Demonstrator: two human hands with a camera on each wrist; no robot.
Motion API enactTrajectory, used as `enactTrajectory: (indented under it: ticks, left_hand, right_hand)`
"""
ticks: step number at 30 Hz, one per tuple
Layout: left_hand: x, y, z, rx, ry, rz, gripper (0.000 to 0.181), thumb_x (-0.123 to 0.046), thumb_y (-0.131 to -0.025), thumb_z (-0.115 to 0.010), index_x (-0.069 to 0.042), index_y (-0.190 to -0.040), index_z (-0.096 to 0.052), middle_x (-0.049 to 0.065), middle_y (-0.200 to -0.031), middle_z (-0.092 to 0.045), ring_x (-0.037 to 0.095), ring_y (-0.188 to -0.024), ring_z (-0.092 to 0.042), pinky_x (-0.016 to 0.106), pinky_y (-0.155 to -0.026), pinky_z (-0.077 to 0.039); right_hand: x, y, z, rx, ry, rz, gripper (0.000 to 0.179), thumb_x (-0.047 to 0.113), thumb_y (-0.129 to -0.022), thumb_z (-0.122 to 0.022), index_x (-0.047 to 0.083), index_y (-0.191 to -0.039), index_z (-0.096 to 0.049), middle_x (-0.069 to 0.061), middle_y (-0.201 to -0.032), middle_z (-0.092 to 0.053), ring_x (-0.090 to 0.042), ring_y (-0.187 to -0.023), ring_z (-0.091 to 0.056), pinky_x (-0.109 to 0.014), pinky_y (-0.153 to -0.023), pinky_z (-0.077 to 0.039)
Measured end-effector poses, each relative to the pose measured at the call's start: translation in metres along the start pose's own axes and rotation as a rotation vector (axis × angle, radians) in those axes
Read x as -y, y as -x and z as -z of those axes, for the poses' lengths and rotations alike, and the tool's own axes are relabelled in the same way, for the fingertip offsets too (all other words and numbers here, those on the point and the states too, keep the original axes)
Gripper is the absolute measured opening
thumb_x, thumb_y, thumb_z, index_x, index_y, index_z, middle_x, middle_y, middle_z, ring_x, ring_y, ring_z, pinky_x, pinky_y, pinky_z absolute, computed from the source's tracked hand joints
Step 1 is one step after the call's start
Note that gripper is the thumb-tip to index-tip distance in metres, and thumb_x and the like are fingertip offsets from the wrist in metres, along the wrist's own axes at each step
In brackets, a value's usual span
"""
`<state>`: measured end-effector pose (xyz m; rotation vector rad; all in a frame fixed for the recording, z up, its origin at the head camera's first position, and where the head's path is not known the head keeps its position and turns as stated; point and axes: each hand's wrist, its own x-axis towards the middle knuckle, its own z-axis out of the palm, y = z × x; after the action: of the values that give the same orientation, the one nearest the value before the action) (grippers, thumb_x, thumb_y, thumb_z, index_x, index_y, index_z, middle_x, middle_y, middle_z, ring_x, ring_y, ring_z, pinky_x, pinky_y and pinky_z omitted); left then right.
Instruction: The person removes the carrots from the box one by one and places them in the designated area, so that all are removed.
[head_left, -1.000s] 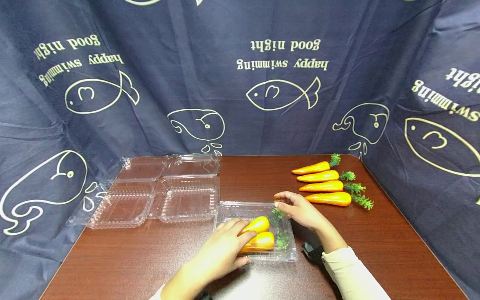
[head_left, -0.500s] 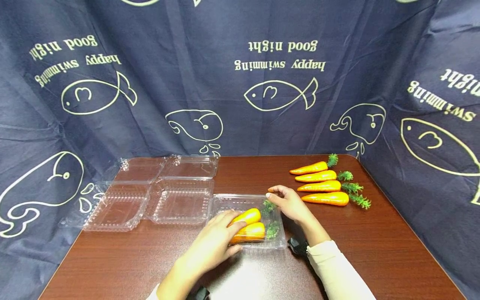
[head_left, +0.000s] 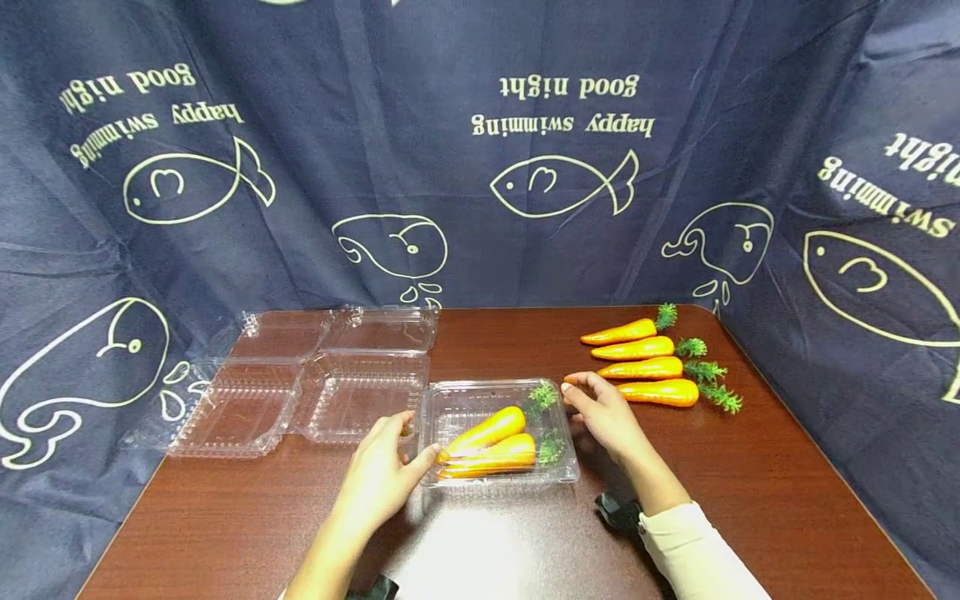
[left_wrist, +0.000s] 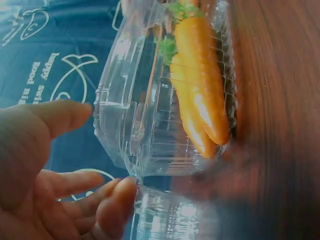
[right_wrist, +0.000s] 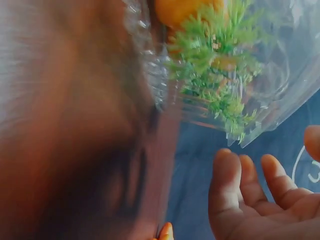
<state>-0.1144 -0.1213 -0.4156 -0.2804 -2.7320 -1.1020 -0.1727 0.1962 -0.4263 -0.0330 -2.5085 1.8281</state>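
Note:
A clear plastic clamshell box (head_left: 480,385) lies on the table with its lid down. Inside are two orange carrots (head_left: 491,429) with green leafy tops, their tips to the left. My left hand (head_left: 378,471) is at the box's left end; in the left wrist view its thumb (left_wrist: 72,116) reaches the lid's edge and the other fingers lie loosely bent by the rim. My right hand (head_left: 611,421) is beside the right end. In the right wrist view its slightly bent fingers (right_wrist: 225,185) are just off the box's corner, holding nothing.
Several more carrots (head_left: 660,392) lie in a row at the back right. Clear clamshell boxes (head_left: 367,396) with raised lids stand at the back left. A dark blue curtain (head_left: 420,150) hangs behind the brown table (head_left: 750,500).
My left hand has drawn back leftward from over the carrots to the box's left end, uncovering the carrot tips. The box has shifted slightly left and away from me.

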Motion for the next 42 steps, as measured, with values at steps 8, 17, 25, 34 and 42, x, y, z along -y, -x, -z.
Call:
enactTrajectory:
  ticks: [8, 17, 25, 34, 42]
  left_hand:
    - [0.009, 0.008, 0.001, 0.191, 0.119, 0.118, 0.063, -0.034, -0.082, -0.081, -0.002, -0.131, -0.058, -0.001, -0.094, -0.067, 0.018, -0.088, -0.066, 0.039, -0.071, -0.053]
    - [0.01, 0.004, -0.013, 0.205, 0.328, 0.17, 0.055, -0.021, -0.085, -0.078, 0.006, -0.126, -0.053, 0.006, -0.092, -0.062, 0.017, -0.063, -0.059, 0.029, -0.054, -0.049]
    - [0.016, -0.001, -0.027, 0.237, 0.623, 0.262, 0.044, -0.013, -0.092, -0.069, 0.006, -0.122, -0.042, 0.013, -0.08, -0.062, 0.018, -0.061, -0.057, 0.025, -0.049, -0.046]
    - [0.007, 0.0, -0.039, 0.111, 0.655, 0.311, 0.042, -0.008, -0.092, -0.068, 0.007, -0.122, -0.043, 0.011, -0.079, -0.064, 0.013, -0.053, -0.053, 0.021, -0.047, -0.041]
    - [0.008, 0.006, -0.041, 0.137, 0.687, 0.319, 0.048, -0.009, -0.093, -0.066, 0.007, -0.132, -0.042, 0.014, -0.086, -0.067, 0.013, -0.057, -0.057, 0.02, -0.049, -0.044]
  right_hand:
    - [-0.011, 0.031, 0.016, 0.257, 0.038, 0.014, 0.028, 0.01, -0.098, -0.058, -0.008, -0.118, -0.052, -0.015, -0.103, -0.061, -0.023, -0.088, -0.061, -0.042, -0.07, -0.056]
    - [-0.015, 0.032, 0.013, 0.239, -0.018, -0.011, 0.017, 0.004, -0.094, -0.056, -0.006, -0.107, -0.052, -0.007, -0.09, -0.056, -0.018, -0.081, -0.055, -0.035, -0.066, -0.051]
    - [-0.024, 0.027, 0.007, 0.184, -0.192, -0.125, 0.014, 0.004, -0.093, -0.055, -0.004, -0.105, -0.056, -0.003, -0.09, -0.055, -0.014, -0.077, -0.054, -0.031, -0.066, -0.05]
    - [-0.034, 0.028, 0.019, 0.369, -0.226, -0.087, 0.033, 0.005, -0.091, -0.061, -0.002, -0.119, -0.045, -0.008, -0.099, -0.051, -0.018, -0.083, -0.054, -0.032, -0.067, -0.051]
    - [-0.035, 0.03, 0.021, 0.501, -0.155, 0.004, 0.057, 0.002, -0.088, -0.066, -0.006, -0.129, -0.027, -0.007, -0.092, -0.047, -0.014, -0.068, -0.051, -0.029, -0.059, -0.049]
